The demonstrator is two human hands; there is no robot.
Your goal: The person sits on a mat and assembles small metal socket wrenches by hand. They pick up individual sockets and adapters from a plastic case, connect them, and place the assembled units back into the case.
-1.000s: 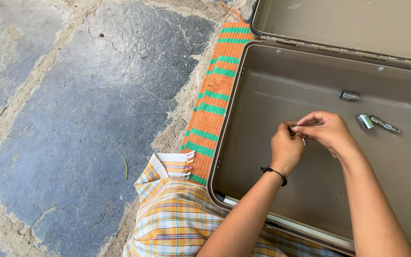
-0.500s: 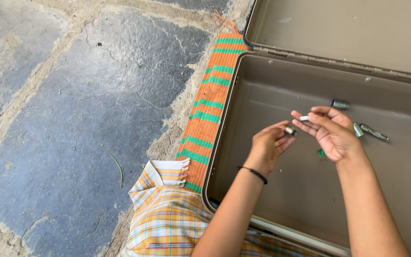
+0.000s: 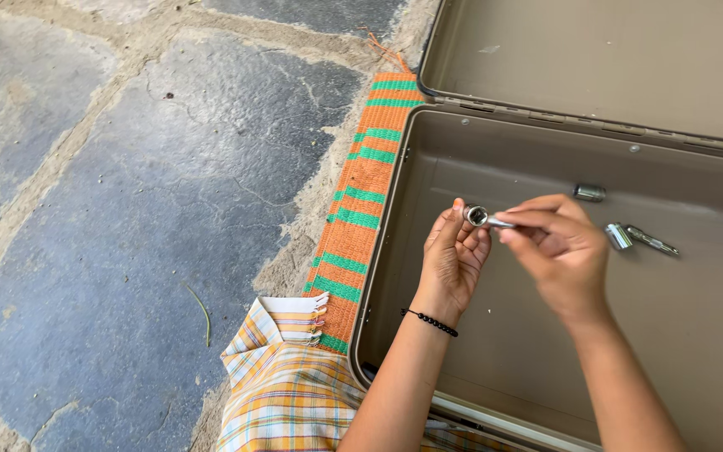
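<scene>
My right hand [image 3: 558,247] pinches a small silver socket tool [image 3: 480,218] by its shaft, its hollow end pointing left. My left hand [image 3: 453,259], a black bead bracelet on the wrist, is raised beside it with fingers apart, its fingertips touching the socket end. Both hands hover over the inside of an open tan case [image 3: 428,159]. On the case floor to the right lie a short metal socket [image 3: 589,192] and a second socket with a thin metal piece [image 3: 638,238] next to it.
The case lid [image 3: 596,50] stands open at the back. An orange mat with green stripes [image 3: 361,209] lies under the case's left edge. Grey stone paving [image 3: 152,184] spreads to the left. A checked yellow cloth [image 3: 286,393] covers my knee below.
My hands have come apart slightly and lifted; the socket tool now sits in my right hand's fingers with my left hand opened against its end. The view has shifted a little.
</scene>
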